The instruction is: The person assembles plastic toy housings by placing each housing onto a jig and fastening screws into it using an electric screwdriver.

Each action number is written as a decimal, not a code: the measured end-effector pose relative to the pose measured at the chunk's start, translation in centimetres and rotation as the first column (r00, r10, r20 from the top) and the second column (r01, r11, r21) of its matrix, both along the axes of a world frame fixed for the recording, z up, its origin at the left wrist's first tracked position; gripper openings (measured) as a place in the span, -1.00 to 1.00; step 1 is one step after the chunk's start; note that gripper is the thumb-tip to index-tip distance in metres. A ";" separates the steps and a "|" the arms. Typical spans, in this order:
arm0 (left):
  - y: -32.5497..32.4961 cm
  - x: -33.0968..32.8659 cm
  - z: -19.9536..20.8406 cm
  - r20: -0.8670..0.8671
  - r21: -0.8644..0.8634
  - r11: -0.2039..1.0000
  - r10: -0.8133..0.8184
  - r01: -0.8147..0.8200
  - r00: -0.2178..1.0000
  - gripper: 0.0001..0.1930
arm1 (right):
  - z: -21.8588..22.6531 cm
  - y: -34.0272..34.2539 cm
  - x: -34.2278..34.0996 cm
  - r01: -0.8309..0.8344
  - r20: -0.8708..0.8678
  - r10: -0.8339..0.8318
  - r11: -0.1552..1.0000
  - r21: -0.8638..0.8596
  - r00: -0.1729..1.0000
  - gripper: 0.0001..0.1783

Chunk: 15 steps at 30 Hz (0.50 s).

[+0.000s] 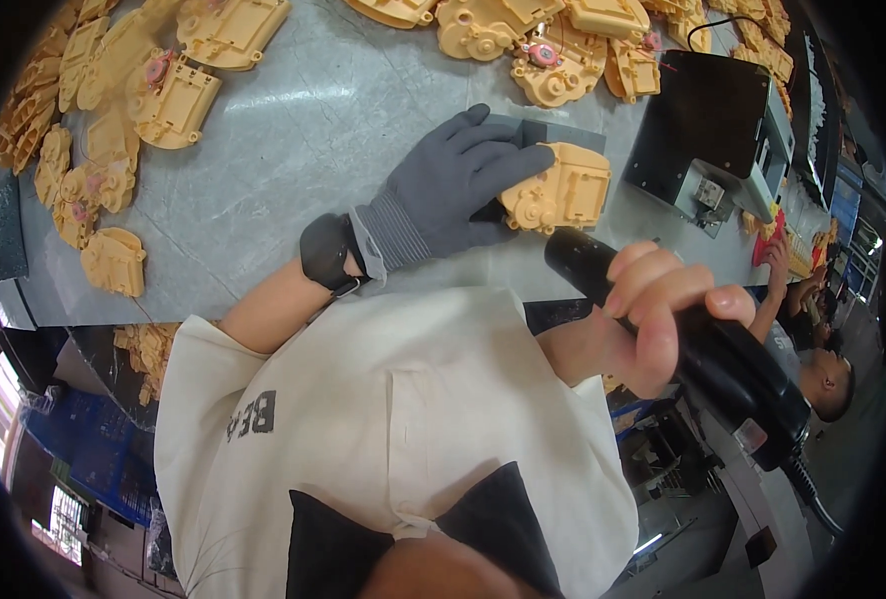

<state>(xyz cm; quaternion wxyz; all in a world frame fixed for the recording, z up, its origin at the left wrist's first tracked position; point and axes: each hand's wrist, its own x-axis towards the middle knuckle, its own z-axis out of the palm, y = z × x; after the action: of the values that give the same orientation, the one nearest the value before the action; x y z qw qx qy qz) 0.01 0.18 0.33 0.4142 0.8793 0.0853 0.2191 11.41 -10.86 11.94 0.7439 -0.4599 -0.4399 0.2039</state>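
My left hand (463, 180), in a grey work glove with a black watch at its wrist, grips a yellow plastic housing (575, 190) by its left side. The index finger lies along the housing's upper left edge, and the thumb is mostly hidden. Behind the housing, a flat grey block (563, 135) lies on the table. My bare right hand (662, 309) is wrapped round a black corded electric screwdriver (727, 369). Its nose points up and left, close to the housing's lower edge; whether they touch, I cannot tell.
Yellow housings (173, 105) are heaped at the far left, and more housings (553, 60) lie along the back, some with red round parts and wires. A black box-shaped device (702, 125) stands on the right of the grey table (303, 130). Beyond it, another person (812, 374) sits at the right.
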 end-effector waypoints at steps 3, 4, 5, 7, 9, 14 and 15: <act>0.0 0.2 0.2 0.009 0.002 1.000 -0.003 0.003 1.000 -0.17 | 0.2 0.1 0.3 -0.039 0.039 0.041 0.999 -0.028 0.998 -0.54; 0.0 0.2 0.3 0.004 0.001 1.000 -0.001 0.001 1.000 -0.17 | 0.2 -0.1 0.5 -0.041 0.034 0.042 0.999 -0.029 0.999 -0.54; 0.0 0.2 0.3 -0.003 0.004 1.000 -0.002 0.002 1.000 -0.18 | 0.2 -0.3 0.9 -0.113 0.075 0.117 0.992 -0.053 0.990 -0.53; 0.0 0.2 0.4 -0.010 0.003 1.000 0.002 -0.002 1.000 -0.19 | 0.5 -0.5 1.2 -0.188 0.112 0.197 0.978 -0.084 0.974 -0.52; -0.1 0.0 0.5 -0.001 -0.003 1.000 0.023 -0.023 1.000 -0.17 | 0.9 -0.4 1.2 -0.282 0.182 0.312 0.944 -0.174 0.932 -0.51; -0.2 0.2 -0.1 0.021 -0.020 1.000 0.012 -0.011 1.000 -0.16 | 0.7 -0.3 1.1 -0.285 0.207 0.327 0.936 -0.207 0.922 -0.51; -0.2 0.2 -0.1 0.028 -0.032 0.999 0.012 -0.011 1.000 -0.15 | 0.5 -0.3 1.2 -0.290 0.204 0.326 0.939 -0.188 0.923 -0.52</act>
<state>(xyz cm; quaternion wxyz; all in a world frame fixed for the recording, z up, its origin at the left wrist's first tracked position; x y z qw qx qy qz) 0.25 0.02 0.22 0.4280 0.8689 0.0880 0.2325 12.57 -11.15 12.46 0.6084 -0.4616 -0.5734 0.2968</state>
